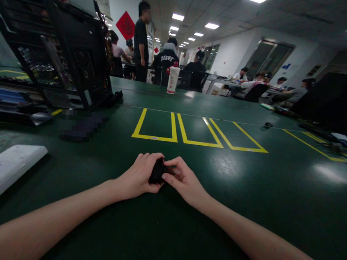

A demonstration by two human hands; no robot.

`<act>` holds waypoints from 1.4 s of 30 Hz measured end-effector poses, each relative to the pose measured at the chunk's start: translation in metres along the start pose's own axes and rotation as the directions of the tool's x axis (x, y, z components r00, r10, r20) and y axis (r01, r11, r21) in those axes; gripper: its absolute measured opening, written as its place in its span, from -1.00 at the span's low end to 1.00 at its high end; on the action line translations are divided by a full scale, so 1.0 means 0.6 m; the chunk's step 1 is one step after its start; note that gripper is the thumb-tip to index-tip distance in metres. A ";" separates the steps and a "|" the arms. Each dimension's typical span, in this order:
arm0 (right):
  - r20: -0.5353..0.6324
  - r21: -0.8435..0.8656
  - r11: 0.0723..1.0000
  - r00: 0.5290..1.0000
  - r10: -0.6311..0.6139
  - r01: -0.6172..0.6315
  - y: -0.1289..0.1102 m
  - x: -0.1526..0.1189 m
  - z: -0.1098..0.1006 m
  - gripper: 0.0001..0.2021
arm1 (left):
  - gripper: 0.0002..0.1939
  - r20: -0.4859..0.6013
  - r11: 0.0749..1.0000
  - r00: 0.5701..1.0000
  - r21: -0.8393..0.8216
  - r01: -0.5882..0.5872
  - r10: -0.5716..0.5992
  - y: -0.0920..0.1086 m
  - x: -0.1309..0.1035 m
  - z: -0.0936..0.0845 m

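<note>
I hold a small black thing (157, 171) low over the green table (247, 194), my left hand (138, 175) wrapped round it and my right hand (183, 180) pinching its end, so I think I must pull or twist gently.

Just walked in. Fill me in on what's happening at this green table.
A person holds a small black object between both hands: the left hand wraps it, the right hand pinches its side. The hands rest low on the green table, in front of yellow marked boxes. An open black computer case stands at left, a white bottle farther back. Other people sit at distant tables.
</note>
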State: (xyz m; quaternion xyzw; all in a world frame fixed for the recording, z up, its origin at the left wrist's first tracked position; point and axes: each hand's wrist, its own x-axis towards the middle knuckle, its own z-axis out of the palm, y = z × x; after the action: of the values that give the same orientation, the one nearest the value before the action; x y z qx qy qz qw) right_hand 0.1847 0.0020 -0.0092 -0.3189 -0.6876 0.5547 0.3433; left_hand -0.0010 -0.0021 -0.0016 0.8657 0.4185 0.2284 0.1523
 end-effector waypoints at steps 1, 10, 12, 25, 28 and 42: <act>-0.010 -0.007 1.000 1.000 -0.007 0.007 0.001 0.001 0.000 -0.75 | -0.44 0.002 1.000 1.000 0.003 0.004 -0.004 0.000 0.000 0.000; 0.068 0.030 1.000 0.998 -0.004 0.002 0.002 -0.006 -0.005 -0.69 | -0.41 -0.001 1.000 1.000 -0.013 0.006 -0.006 -0.002 0.000 0.002; 0.057 0.020 1.000 0.998 -0.007 0.005 0.001 -0.005 -0.005 -0.76 | -0.43 -0.005 1.000 1.000 -0.015 -0.001 0.001 -0.003 0.001 0.002; 0.089 0.029 0.999 0.996 0.023 -0.026 -0.006 -0.004 -0.008 -0.68 | -0.40 0.016 0.999 1.000 -0.036 0.023 -0.023 -0.002 -0.001 0.001; 0.061 0.042 0.999 0.998 0.018 -0.020 -0.001 -0.002 -0.005 -0.75 | -0.41 0.020 1.000 1.000 -0.025 0.016 -0.016 -0.002 -0.001 0.001; 0.082 0.067 0.998 0.997 0.001 -0.006 0.002 -0.003 -0.008 -0.65 | -0.40 0.014 0.999 1.000 -0.028 0.027 -0.027 -0.002 0.000 0.001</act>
State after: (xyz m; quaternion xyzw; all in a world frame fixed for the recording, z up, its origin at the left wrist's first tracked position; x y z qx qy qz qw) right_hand 0.1899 0.0031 -0.0098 -0.2854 -0.6815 0.5906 0.3245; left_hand -0.0014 -0.0013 -0.0028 0.8594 0.4257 0.2262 0.1705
